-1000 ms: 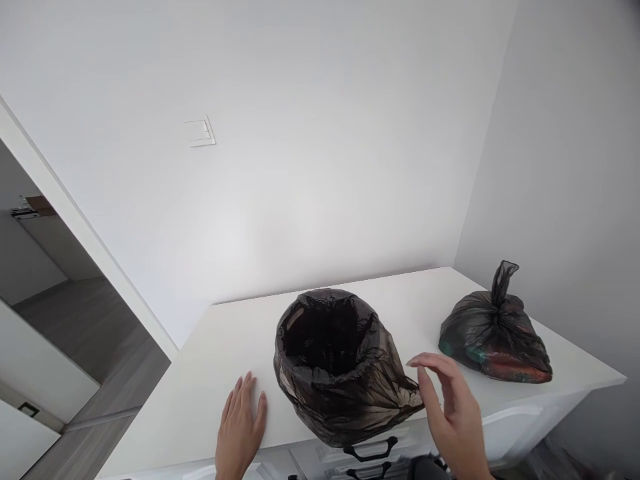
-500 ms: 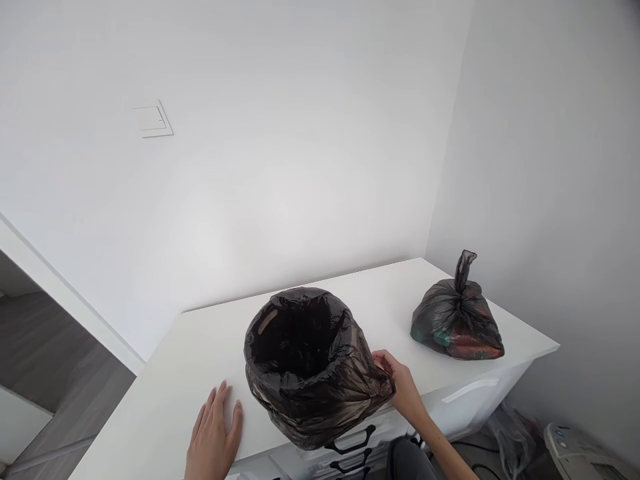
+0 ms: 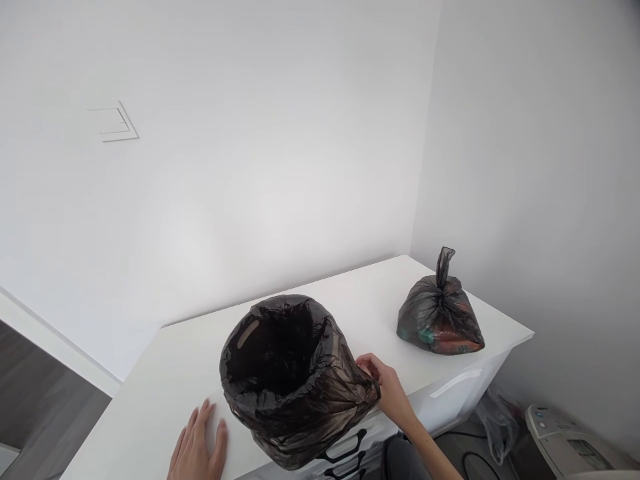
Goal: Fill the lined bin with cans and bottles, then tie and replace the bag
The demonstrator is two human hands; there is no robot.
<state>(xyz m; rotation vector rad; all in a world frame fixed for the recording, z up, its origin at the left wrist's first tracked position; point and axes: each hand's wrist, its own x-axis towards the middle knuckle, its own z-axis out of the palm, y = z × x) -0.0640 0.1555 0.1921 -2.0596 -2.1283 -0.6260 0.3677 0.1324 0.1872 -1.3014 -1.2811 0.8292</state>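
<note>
A round bin lined with a black garbage bag (image 3: 320, 417) stands near the front edge of the white dresser top, its mouth facing up and the bag folded over the rim. On its right side my right hand (image 3: 383, 385) pinches a gathered bunch of the bag's plastic; the fingertips are partly hidden behind it. To the left of the bin, my left hand (image 3: 197, 447) lies flat on the dresser top (image 3: 193, 357), fingers stretched out and holding nothing. Farther right sits a knotted black bag (image 3: 440, 323), with green and red contents showing through.
Drawers with black handles (image 3: 347, 447) are below the dresser's front edge. A white wall with a switch plate (image 3: 114, 121) rises behind. On the floor at lower right are a grey appliance (image 3: 560, 433), a clear plastic bag (image 3: 497, 427) and a black cable.
My view has turned a little to the right, so everything sits farther left in the picture. My right hand keeps its pinch on the bag, and my left hand stays flat.
</note>
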